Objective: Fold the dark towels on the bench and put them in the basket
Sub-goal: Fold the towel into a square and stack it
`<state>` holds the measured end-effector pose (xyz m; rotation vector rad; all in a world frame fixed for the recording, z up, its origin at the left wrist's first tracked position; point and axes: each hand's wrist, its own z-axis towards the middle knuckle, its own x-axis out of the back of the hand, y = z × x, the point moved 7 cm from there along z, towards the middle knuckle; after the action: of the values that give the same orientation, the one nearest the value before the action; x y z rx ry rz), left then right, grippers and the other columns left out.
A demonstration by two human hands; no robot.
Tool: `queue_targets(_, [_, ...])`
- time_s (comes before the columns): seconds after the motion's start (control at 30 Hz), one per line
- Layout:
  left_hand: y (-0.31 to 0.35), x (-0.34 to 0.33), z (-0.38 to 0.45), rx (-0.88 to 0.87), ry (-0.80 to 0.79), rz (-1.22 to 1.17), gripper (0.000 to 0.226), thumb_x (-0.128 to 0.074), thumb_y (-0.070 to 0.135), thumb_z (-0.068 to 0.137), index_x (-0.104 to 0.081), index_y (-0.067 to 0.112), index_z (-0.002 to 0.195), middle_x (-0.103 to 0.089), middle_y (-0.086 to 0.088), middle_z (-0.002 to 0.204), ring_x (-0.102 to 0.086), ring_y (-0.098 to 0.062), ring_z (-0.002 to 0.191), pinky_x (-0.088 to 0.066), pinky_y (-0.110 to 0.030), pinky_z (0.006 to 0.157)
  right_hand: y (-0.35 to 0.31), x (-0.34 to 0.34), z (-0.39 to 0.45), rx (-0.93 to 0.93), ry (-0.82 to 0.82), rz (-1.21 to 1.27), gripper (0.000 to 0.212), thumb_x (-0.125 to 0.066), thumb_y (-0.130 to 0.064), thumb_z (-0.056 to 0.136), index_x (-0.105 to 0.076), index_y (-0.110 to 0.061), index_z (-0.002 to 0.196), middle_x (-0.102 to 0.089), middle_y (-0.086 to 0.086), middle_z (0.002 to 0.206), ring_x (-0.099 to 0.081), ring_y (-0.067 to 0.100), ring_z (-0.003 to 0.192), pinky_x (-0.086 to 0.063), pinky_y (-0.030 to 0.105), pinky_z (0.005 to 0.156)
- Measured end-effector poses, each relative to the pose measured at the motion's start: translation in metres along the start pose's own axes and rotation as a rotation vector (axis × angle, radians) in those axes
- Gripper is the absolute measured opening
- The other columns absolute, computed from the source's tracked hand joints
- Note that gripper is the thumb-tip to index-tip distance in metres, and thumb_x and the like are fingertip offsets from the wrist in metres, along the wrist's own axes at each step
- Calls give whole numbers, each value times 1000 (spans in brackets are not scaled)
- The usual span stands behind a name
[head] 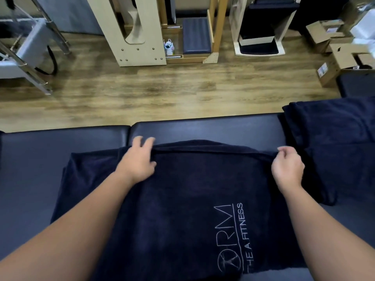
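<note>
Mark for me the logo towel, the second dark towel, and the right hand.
logo towel (182,199): head view, plain cloth above the printed logo.
second dark towel (332,138): head view, middle of the heap on the bench's right.
right hand (288,167): head view, back of the hand.

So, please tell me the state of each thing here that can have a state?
Logo towel: spread on bench, far edge held at both ends.
Second towel: lying unfolded on the right.
Left hand: fingers straight, on towel edge.
Right hand: pinching towel edge.
Cardboard box: flaps open.

towel logo (230,238) partly cut by fold, left fingertips (142,141) blurred, boxes (343,57) cropped at rt edge
</note>
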<state>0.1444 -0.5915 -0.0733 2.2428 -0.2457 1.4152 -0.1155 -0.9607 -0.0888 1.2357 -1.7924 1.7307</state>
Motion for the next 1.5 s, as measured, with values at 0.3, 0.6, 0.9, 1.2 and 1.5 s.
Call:
queue_targets(0.3, [31, -59, -15, 20, -308, 206, 93, -61, 63, 90, 4, 53, 156, 32, 3, 163, 18, -52, 148, -13, -73, 115, -3, -14, -25, 643, -112, -110, 34, -84, -12, 74, -68, -14, 104, -50, 8, 142, -48, 29, 129, -39, 40, 108])
queue_targets(0.6, [33, -64, -8, 84, -343, 250, 102, -63, 60, 91, 23, 62, 146, 42, 3, 158, 25, -51, 147, -9, -76, 113, -56, 1, 29, 221, 149, -250, 29, -70, -26, 91, -55, -12, 111, -54, 19, 118, -55, 44, 106, -44, 46, 84])
queue_targets(0.9, [31, -66, -11, 51, -301, 255, 97, -57, 62, 94, 22, 57, 149, 41, 2, 159, 28, -45, 148, 0, -75, 114, -52, -85, -77, 459, -209, -643, 57, -55, -47, 95, -43, -23, 146, -40, 8, 149, -31, 34, 141, -27, 66, 110])
queue_targets(1.2, [-36, -55, -89, -58, 150, 228, 57, -24, 44, 106, -37, 16, 154, -22, -10, 167, -18, -24, 155, -22, -61, 120, -100, -154, -236, 930, -587, -650, 61, -39, -50, 102, -20, -31, 157, -2, 7, 168, 6, 36, 154, -9, 67, 119])
queue_targets(1.5, [-201, -46, -223, 453, 330, 132, 63, -82, 23, 76, -58, 6, 132, -56, -17, 127, -58, -37, 105, -51, -53, 72, -190, -238, -351, 1241, -775, -617, 46, -37, -46, 105, -45, -20, 143, -2, 6, 167, 9, 30, 155, -8, 60, 123])
